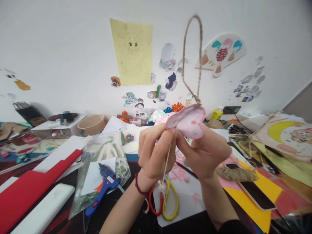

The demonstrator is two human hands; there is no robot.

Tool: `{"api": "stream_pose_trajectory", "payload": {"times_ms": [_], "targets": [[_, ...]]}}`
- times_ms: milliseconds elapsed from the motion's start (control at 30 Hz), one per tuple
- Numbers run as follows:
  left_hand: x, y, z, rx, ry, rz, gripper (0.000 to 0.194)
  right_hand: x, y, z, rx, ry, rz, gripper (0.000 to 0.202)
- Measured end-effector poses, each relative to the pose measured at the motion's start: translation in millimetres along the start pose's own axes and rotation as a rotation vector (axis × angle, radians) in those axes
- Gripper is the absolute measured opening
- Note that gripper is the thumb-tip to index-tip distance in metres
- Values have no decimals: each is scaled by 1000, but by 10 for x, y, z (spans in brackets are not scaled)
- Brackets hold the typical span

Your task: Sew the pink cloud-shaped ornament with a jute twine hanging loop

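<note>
A pink heart-shaped fabric ornament [190, 124] is held up in front of me, tilted, with a knotted loop of brown twine [200, 61] rising from its upper edge. My right hand [203, 152] pinches the heart's lower edge between thumb and bent fingers. Beside it, my left hand [157, 151] is closed, its fingertips against the heart's left edge and pinching a thin white string [168, 154]. That string hangs down past my wrists. Below my hands, scissors with red and yellow handles [173, 208] lie on white paper [187, 208].
A blue hot glue gun [104, 187] lies on a clear plastic bag [78, 195] at left, near a red strip [31, 191] and a white case [46, 208]. At right are a twine skein [235, 174] and a phone [258, 195] on yellow paper [240, 201]. Behind stands a decorated wall.
</note>
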State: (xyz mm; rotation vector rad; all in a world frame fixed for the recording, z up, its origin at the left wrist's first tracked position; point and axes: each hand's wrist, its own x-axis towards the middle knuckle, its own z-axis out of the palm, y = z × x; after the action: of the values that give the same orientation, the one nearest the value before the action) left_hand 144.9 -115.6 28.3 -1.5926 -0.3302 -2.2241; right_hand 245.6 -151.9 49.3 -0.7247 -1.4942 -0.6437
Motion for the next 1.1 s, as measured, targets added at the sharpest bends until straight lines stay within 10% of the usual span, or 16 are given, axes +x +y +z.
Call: {"api": "stream_pose_trajectory", "payload": {"times_ms": [600, 1100], "targets": [[109, 73, 13, -185, -18, -204, 12, -49, 49, -39, 211, 3, 274, 16], [162, 41, -62, -12, -76, 35, 6, -46, -4, -74, 140, 48, 243, 18]]}}
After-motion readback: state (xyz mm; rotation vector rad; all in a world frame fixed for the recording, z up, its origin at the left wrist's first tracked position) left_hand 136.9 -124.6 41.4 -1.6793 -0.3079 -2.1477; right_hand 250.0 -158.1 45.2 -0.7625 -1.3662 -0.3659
